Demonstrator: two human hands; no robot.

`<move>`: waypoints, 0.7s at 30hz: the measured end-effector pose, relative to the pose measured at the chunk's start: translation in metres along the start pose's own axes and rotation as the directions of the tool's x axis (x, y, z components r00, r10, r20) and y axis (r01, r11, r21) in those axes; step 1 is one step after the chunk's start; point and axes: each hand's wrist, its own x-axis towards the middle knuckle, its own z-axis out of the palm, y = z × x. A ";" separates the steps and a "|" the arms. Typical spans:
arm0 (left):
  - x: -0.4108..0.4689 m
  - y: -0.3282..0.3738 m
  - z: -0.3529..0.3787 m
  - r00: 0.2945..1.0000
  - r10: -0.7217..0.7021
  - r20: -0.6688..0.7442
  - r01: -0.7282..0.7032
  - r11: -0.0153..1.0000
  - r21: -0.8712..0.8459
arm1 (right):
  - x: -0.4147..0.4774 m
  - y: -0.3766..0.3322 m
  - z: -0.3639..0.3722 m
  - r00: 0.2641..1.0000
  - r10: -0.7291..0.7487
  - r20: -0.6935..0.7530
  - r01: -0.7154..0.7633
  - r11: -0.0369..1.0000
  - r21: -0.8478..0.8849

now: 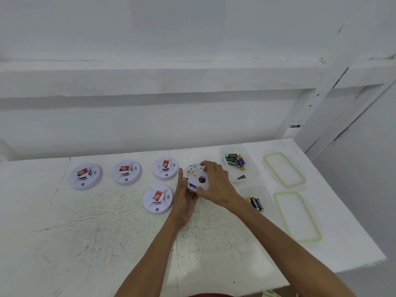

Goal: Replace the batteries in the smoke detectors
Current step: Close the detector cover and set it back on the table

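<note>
A smoke detector [196, 177] lies turned on its back near the middle of the white counter [85, 243], its underside up, held between a person's two hands. The left hand [184, 197] cups the near-left rim with its fingers curled under and against the edge; the right hand [216, 183] reaches over from the right, fingers wrapped around the far and near-right rim — both hands closed on the unit. Dark and yellow parts show on the exposed underside, but whether batteries sit in it is too small to tell.

Four more detectors rest face up just to the left, apparently not being worked on: three in a far row [85, 176] [127, 172] [165, 168] and one nearer [158, 198], each bearing a red label. Whether any already holds fresh cells cannot be judged from here.

To the right, a clear tub [250, 168] holds a loose heap of batteries [235, 160] with one stray cell nearer in it; a second tub [264, 194] just beyond the right wrist holds a few batteries [255, 203] side by side. Two green-rimmed lids [284, 169] [297, 217] lie farther right, off their tubs.

The work appears to be at the one open unit — by this reckoning, much of the job may remain.
</note>
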 end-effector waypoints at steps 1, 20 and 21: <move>0.000 0.000 0.000 1.000 -0.005 0.015 0.005 1.000 0.002 | 0.001 0.000 -0.001 1.000 -0.017 0.011 0.017 1.000 0.000; -0.005 0.008 0.008 0.994 -0.111 -0.022 0.110 0.993 -0.037 | 0.008 0.009 -0.012 0.983 -0.149 0.110 0.155 0.987 -0.048; -0.005 0.009 0.008 0.993 -0.119 -0.019 0.118 0.992 -0.036 | 0.008 0.010 -0.013 0.980 -0.161 0.114 0.168 0.984 -0.052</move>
